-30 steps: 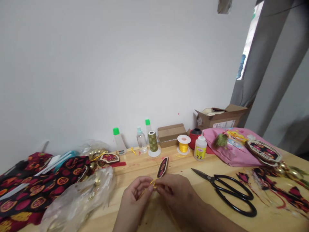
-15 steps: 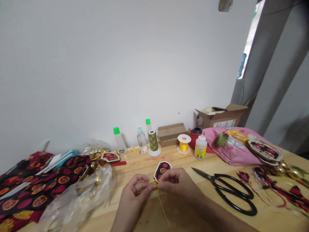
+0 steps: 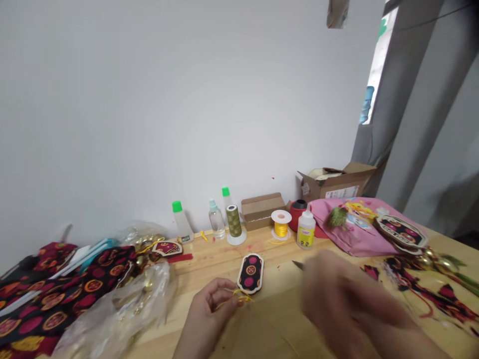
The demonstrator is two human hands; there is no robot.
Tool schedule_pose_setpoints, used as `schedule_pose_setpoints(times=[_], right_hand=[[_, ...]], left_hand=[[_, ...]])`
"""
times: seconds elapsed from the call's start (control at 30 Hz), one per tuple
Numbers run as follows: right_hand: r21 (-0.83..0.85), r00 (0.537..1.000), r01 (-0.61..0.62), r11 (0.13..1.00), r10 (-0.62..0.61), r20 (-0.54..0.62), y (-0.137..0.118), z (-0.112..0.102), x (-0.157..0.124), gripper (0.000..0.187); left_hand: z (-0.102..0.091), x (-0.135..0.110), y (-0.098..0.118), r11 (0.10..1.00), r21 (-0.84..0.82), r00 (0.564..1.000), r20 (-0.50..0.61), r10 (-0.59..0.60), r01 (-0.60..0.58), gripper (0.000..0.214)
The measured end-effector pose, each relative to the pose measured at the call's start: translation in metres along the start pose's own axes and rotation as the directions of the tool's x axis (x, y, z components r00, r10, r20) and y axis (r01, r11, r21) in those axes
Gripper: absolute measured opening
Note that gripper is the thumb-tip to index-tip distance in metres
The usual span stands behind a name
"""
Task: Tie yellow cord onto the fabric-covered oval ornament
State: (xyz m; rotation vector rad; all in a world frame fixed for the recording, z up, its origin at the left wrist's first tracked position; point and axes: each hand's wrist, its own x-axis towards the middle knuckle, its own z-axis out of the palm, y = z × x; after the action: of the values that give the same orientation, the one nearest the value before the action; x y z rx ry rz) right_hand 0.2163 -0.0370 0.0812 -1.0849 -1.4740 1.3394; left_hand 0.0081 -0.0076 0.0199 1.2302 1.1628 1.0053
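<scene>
My left hand (image 3: 209, 311) pinches a thin yellow cord (image 3: 242, 297) near the table's front edge. The cord leads to a small oval ornament (image 3: 251, 272) covered in black cloth with red and orange circles, which lies flat on the wooden table (image 3: 217, 259) just beyond my fingers. My right hand (image 3: 339, 294) is a motion-blurred shape to the right, over the spot where the black scissors lie; only the scissors' tip (image 3: 298, 265) shows. Its fingers cannot be made out.
Along the wall stand green-capped bottles (image 3: 180, 220), a clear bottle (image 3: 216, 220), an olive thread spool (image 3: 234, 222), a yellow cord spool (image 3: 281, 224), a glue bottle (image 3: 306, 230) and cardboard boxes (image 3: 263, 209). Patterned fabric (image 3: 56, 294) and a plastic bag (image 3: 123, 309) lie left; a pink cloth (image 3: 359, 229) right.
My right hand has let go of the cord and swept right toward the scissors. The ornament now lies flat on the table, with only my left hand on the cord.
</scene>
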Motion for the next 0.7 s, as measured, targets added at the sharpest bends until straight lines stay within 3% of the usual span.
schedule_pose_setpoints(times=[0.07, 0.13, 0.17, 0.2, 0.27, 0.33, 0.47, 0.57, 0.7], right_hand=[[-0.179, 0.999, 0.039, 0.983, -0.034, 0.032, 0.007, 0.016, 0.012, 0.030], [-0.653, 0.993, 0.108, 0.750, -0.119, 0.027, 0.018, 0.031, 0.021, 0.020], [-0.774, 0.993, 0.104, 0.625, -0.111, 0.045, 0.023, 0.038, 0.023, 0.016], [-0.855, 0.992, 0.106, 0.507, -0.111, 0.057, 0.028, 0.042, 0.025, 0.013], [-0.900, 0.991, 0.112, 0.421, -0.112, 0.071, 0.035, 0.046, 0.025, 0.011], [-0.874, 0.987, 0.135, 0.467, -0.136, 0.080, 0.036, 0.044, 0.024, 0.013], [-0.637, 0.989, 0.151, 0.756, -0.112, 0.101, 0.032, 0.033, 0.025, 0.030], [-0.442, 0.993, 0.105, 0.891, -0.117, 0.000, 0.031, 0.030, 0.028, 0.030], [-0.118, 0.983, 0.062, 0.991, -0.081, -0.163, 0.031, 0.032, 0.033, 0.023]], left_hand=[[0.001, 0.000, -0.001, 1.000, -0.012, 1.000, -0.015, 0.021, -0.022, 0.024], [0.002, -0.001, -0.001, 1.000, -0.010, 1.000, -0.004, 0.026, -0.026, 0.024], [0.001, -0.001, 0.000, 1.000, -0.002, 1.000, 0.016, 0.018, -0.018, 0.023], [0.000, -0.001, 0.001, 1.000, 0.008, 0.999, 0.039, 0.010, -0.010, 0.023], [-0.001, -0.001, 0.003, 1.000, 0.030, 0.996, 0.093, -0.007, 0.004, 0.021], [-0.003, -0.002, 0.004, 0.998, 0.062, 0.993, 0.118, -0.002, -0.005, 0.021], [-0.004, -0.002, 0.000, 0.991, 0.134, 0.993, 0.115, -0.009, -0.007, 0.026], [-0.005, -0.001, -0.006, 0.995, 0.078, 0.987, 0.146, -0.066, 0.055, 0.030], [-0.007, 0.002, -0.008, 0.995, 0.024, 0.979, 0.181, -0.097, 0.094, 0.037]])
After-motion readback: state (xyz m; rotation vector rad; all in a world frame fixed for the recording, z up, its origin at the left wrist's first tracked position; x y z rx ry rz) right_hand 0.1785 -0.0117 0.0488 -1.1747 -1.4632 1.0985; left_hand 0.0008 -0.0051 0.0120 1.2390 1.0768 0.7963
